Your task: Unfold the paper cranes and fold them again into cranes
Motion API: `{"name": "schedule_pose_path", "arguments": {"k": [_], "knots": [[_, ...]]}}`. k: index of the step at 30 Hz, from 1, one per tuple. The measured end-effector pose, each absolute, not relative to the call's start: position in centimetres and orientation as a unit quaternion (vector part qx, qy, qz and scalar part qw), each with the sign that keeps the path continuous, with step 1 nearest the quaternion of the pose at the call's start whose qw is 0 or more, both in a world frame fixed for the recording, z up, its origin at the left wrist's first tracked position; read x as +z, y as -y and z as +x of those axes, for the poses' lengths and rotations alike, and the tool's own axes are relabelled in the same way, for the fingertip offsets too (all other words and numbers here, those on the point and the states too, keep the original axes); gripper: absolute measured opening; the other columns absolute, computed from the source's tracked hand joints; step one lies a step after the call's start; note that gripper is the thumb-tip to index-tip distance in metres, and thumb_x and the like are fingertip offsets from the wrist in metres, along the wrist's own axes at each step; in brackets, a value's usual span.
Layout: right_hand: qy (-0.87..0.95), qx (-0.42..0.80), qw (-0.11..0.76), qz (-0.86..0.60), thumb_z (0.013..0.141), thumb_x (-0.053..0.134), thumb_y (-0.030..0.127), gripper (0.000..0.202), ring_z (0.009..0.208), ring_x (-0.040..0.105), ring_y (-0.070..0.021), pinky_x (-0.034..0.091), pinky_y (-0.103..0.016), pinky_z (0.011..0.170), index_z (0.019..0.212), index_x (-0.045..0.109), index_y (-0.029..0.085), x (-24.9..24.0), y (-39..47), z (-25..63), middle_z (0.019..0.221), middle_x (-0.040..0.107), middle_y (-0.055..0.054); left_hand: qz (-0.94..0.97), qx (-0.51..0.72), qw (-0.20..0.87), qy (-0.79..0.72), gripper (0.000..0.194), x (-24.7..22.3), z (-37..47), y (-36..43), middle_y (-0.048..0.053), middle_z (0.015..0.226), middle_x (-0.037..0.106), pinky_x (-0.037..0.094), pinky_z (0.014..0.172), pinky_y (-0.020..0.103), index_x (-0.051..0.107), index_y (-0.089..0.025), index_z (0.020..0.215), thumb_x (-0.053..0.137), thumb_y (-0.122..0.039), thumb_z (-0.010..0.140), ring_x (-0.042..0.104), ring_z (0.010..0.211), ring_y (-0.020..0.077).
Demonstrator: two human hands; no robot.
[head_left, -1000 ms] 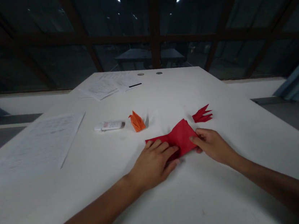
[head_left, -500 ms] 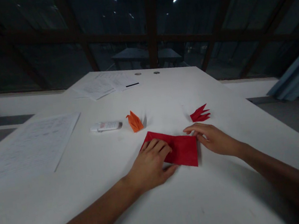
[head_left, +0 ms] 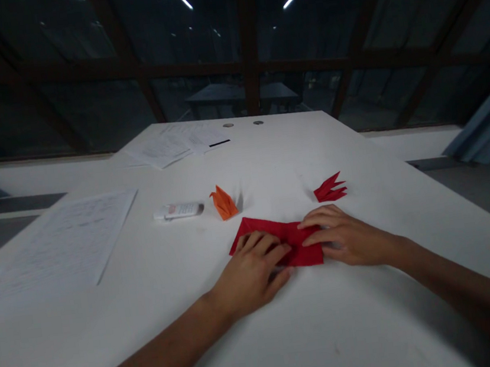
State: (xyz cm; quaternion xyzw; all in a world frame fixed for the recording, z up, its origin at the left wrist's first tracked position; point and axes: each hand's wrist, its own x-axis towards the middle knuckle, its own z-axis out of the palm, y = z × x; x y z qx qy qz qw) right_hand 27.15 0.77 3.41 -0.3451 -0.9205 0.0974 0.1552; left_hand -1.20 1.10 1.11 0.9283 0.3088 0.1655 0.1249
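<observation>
A folded sheet of red paper point(head_left: 305, 253) lies on the white table in front of me, its long side running left to right. My left hand point(head_left: 256, 271) holds down its left part, fingers bent over the top and thumb at the near edge. At the right end, my right hand point(head_left: 344, 234) grips the paper with fingers on top and the thumb by the side edge. Just beyond the paper stands an orange origami crane point(head_left: 224, 204). Past my right hand lies a red folded paper piece point(head_left: 329, 188) with several pointed tips.
A white tube point(head_left: 179, 211) with printing rests left of the crane. Printed sheets point(head_left: 68, 241) lie on the left, and more papers point(head_left: 173, 144) with a black strip point(head_left: 219, 143) lie farther back. Two round discs point(head_left: 258, 123) sit near the table's far edge, before dark windows.
My right hand has come down and inward onto the right end of the red paper, its fingers now over the top. The left hand stays in place. The view has tilted slightly.
</observation>
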Motion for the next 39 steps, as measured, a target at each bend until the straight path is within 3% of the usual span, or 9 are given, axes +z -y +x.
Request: {"name": "schedule_pose_path", "arguments": {"k": [4,10,12,16,19,23,28,34,39], "knots": [[0.928,0.084,0.147,-0.332,0.099,0.061,0.024,0.015,0.117,0.059,-0.0239,0.039,-0.048,0.108,0.11,0.072,0.026,3.3,-0.5,26.1,0.117,0.073,-0.003,0.929,0.162,0.121,-0.308,0.028,1.2,-1.1,-1.0,0.008,0.118,0.065,0.041,0.1,0.047,0.067,-0.024,0.116,0.06,-0.042,0.096,0.053,0.115,0.0287],[0.886,0.074,0.216,-0.404,0.103,0.055,0.026,0.015,0.091,0.065,-0.0217,0.045,-0.044,0.095,0.102,0.069,0.022,1.4,-0.2,24.4,0.093,0.074,-0.003,0.917,0.177,0.132,-0.331,0.021,0.9,-0.6,-0.9,0.006,0.099,0.068,0.044,0.095,0.046,0.066,-0.02,0.096,0.056,-0.037,0.099,0.058,0.102,0.0258],[0.844,0.091,0.265,-0.458,0.102,0.057,0.025,0.014,0.094,0.066,-0.0219,0.047,-0.043,0.094,0.112,0.066,0.023,0.4,-0.2,23.8,0.101,0.075,-0.004,0.894,0.213,0.168,-0.356,0.018,0.5,-0.5,-1.1,0.005,0.102,0.069,0.045,0.095,0.044,0.064,-0.021,0.113,0.056,-0.029,0.099,0.061,0.102,0.0245],[0.785,0.088,0.31,-0.529,0.095,0.064,0.019,0.038,0.103,0.065,-0.0245,0.049,-0.044,0.095,0.131,0.056,0.023,-0.7,-0.1,23.0,0.114,0.072,-0.007,0.843,0.277,0.233,-0.398,0.052,-0.1,-0.4,-1.5,0.003,0.103,0.07,0.048,0.097,0.041,0.041,-0.024,0.146,0.055,-0.016,0.097,0.064,0.102,0.0213],[0.832,0.04,0.278,-0.479,0.096,0.061,0.017,0.025,0.113,0.06,-0.0267,0.044,-0.046,0.101,0.12,0.064,0.024,-0.6,0.2,22.9,0.123,0.068,-0.009,0.854,0.275,0.217,-0.386,0.041,-0.2,-0.4,-1.6,0.004,0.115,0.067,0.048,0.101,0.041,0.054,-0.027,0.135,0.054,-0.014,0.097,0.061,0.109,0.0217],[0.862,0.07,0.239,-0.441,0.097,0.06,0.02,0.018,0.111,0.059,-0.0246,0.043,-0.045,0.1,0.113,0.069,0.025,-0.2,0.5,23.0,0.117,0.07,-0.005,0.875,0.247,0.181,-0.375,0.019,0.1,-0.4,-1.3,0.006,0.115,0.065,0.049,0.101,0.043,0.069,-0.023,0.111,0.064,-0.021,0.092,0.06,0.109,0.024],[0.854,0.112,0.248,-0.444,0.092,0.064,0.017,0.028,0.114,0.059,-0.025,0.043,-0.045,0.101,0.119,0.068,0.025,-0.3,0.5,23.3,0.12,0.07,-0.006,0.888,0.224,0.146,-0.373,0.026,0.5,-0.4,-1.2,0.007,0.113,0.065,0.051,0.1,0.046,0.069,-0.021,0.111,0.073,-0.026,0.087,0.06,0.107,0.0263],[0.845,0.14,0.272,-0.439,0.081,0.067,0.009,0.05,0.123,0.057,-0.0272,0.042,-0.049,0.106,0.128,0.064,0.027,-0.4,0.1,23.8,0.132,0.066,-0.008,0.92,0.209,0.056,-0.325,0.021,0.3,-0.6,-1.6,0.008,0.106,0.07,0.053,0.09,0.04,0.07,-0.018,0.108,0.052,-0.028,0.103,0.062,0.102,0.0241],[0.82,0.112,0.358,-0.433,0.094,0.062,0.014,0.017,0.098,0.065,-0.0229,0.045,-0.045,0.094,0.102,0.071,0.026,0.1,0.1,23.8,0.1,0.075,-0.004,0.921,0.265,-0.021,-0.283,0.017,1.1,-1.0,-1.3,0.007,0.096,0.071,0.048,0.086,0.039,0.068,-0.017,0.103,0.051,-0.022,0.103,0.06,0.092,0.022]]}}
